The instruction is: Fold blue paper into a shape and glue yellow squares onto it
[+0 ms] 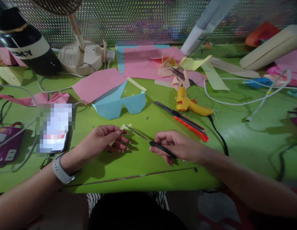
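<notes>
Between its thumb and fingers, my left hand [110, 138] pinches a small pale yellow paper strip [123, 127]. Black-handled scissors [162, 149] are gripped in my right hand [173, 145], their blades pointing left with the tips at the strip's upper end. Whether the blades are parted cannot be made out. Just beyond my hands, a light blue paper shape like a pair of glasses [110, 108] stands on the green table [100, 174]. A second pale yellow strip [136, 84] lies behind it.
A red and black box cutter [191, 125] and a yellow glue gun [192, 105] lie to the right. Left are a phone [56, 127] and a purple box [9, 143]. Pink paper [100, 83], a fan base [80, 59], a black bottle [28, 44] and cables are farther back.
</notes>
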The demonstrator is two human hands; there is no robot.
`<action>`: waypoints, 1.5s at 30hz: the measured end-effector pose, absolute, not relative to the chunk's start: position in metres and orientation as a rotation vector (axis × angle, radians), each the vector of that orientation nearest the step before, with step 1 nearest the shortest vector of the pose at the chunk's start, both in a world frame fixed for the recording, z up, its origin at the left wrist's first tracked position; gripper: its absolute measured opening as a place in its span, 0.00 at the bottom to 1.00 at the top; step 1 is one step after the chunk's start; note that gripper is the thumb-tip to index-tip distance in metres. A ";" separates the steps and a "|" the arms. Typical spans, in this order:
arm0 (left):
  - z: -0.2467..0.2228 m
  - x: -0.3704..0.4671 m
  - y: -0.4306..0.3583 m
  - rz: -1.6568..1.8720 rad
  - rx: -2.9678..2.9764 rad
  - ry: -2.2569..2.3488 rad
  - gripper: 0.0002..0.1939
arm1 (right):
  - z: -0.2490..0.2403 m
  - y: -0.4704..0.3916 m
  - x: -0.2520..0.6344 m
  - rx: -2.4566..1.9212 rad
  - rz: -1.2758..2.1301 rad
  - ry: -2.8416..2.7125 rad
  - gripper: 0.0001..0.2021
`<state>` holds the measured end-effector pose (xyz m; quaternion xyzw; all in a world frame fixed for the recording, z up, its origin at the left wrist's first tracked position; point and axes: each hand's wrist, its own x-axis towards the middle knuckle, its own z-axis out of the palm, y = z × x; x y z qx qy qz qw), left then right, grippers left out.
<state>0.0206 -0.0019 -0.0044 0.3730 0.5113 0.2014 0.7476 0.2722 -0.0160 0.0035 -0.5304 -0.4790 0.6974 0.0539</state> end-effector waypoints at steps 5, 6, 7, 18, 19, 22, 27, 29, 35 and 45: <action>-0.004 0.021 -0.002 0.446 0.808 1.098 0.07 | 0.001 -0.019 0.269 -1.609 2.127 -1.467 0.25; -0.004 0.020 -0.002 0.444 0.813 1.091 0.07 | 0.002 -0.019 0.269 -1.607 2.129 -1.462 0.25; -0.005 0.020 -0.002 0.442 0.818 1.086 0.07 | 0.002 -0.020 0.268 -1.608 2.132 -1.455 0.26; -0.004 0.020 -0.004 0.438 0.835 1.084 0.08 | 0.003 -0.021 0.268 -1.577 2.129 -1.462 0.26; -0.004 0.020 -0.004 0.441 0.832 1.080 0.08 | 0.003 -0.021 0.268 -1.570 2.129 -1.466 0.26; -0.003 0.020 -0.005 0.448 0.827 1.076 0.09 | 0.003 -0.021 0.268 -1.568 2.127 -1.468 0.25; -0.005 0.020 -0.005 0.458 0.834 1.075 0.10 | 0.004 -0.022 0.267 -1.564 2.135 -1.459 0.25; -0.005 0.020 -0.006 0.465 0.832 1.072 0.10 | 0.003 -0.022 0.267 -1.548 2.134 -1.461 0.25; -0.004 0.020 -0.005 0.461 0.825 1.069 0.10 | 0.001 -0.024 0.266 -1.557 2.107 -1.461 0.25; -0.003 0.020 -0.005 0.460 0.819 1.076 0.09 | 0.003 -0.023 0.265 -1.566 2.122 -1.435 0.26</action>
